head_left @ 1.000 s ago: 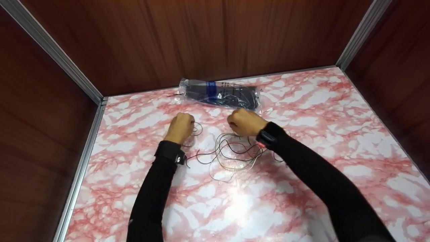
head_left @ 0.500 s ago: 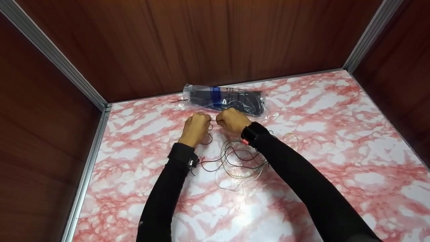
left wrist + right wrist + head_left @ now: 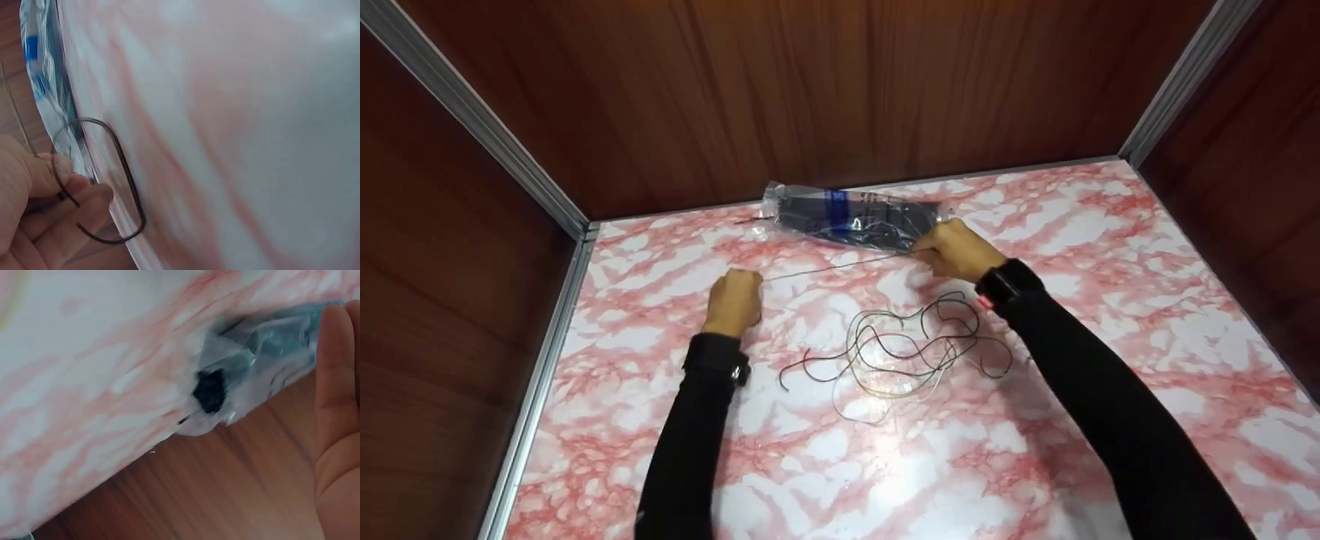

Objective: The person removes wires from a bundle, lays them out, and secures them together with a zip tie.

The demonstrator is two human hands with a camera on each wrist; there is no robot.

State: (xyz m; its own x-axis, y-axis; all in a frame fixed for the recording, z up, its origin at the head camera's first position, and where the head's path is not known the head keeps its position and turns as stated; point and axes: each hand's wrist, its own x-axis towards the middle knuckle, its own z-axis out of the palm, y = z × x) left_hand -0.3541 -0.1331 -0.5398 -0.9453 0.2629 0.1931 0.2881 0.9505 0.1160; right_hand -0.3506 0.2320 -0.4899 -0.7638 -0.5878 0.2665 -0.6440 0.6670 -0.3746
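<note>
A thin dark wire (image 3: 840,266) runs nearly straight between the two hands, above the marbled table. My left hand (image 3: 735,301) pinches one end part of it. In the left wrist view, a bent tail of the dark wire (image 3: 126,169) loops out past the thumb and fingers. Farther right, my right hand (image 3: 956,250) pinches the wire with thumb and forefinger, right at the near corner of the plastic-wrapped package (image 3: 877,217). In the right wrist view only part of the right hand (image 3: 337,410) shows, and its grip is out of sight.
Several loose coloured wires (image 3: 898,355) lie tangled on the red-and-white table (image 3: 825,480), nearer than the hands. The clear bag holds something black with a blue band and lies by the back wooden wall (image 3: 825,97). Metal-framed side walls (image 3: 457,300) stand left and right.
The hands first came together with the wire between them, then moved apart. The left hand went left, the right hand right, and the wire now stretches between them. The tangle lies uncovered.
</note>
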